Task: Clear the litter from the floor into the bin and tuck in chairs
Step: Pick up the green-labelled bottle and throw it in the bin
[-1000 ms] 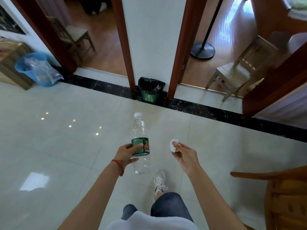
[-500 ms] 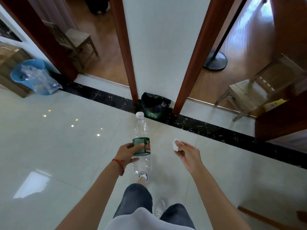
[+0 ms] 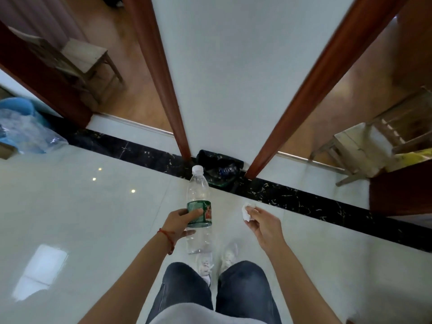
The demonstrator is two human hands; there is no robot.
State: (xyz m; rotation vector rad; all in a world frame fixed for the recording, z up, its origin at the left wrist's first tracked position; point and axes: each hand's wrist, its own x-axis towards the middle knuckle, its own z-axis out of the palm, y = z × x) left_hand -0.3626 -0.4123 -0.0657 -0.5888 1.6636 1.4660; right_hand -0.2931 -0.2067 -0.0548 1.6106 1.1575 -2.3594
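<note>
Left hand point(image 3: 180, 222) is wrapped around the green label band of a clear, ribbed plastic bottle with a white screw cap point(image 3: 198, 206), held upright above the glossy pale tiled floor point(image 3: 81, 206). Right hand point(image 3: 264, 226) pinches a small crumpled white paper wad point(image 3: 245, 212) between thumb and fingertips. A small bin lined with a black plastic bag point(image 3: 219, 168) stands ahead against the white wall, on the black marble strip.
</note>
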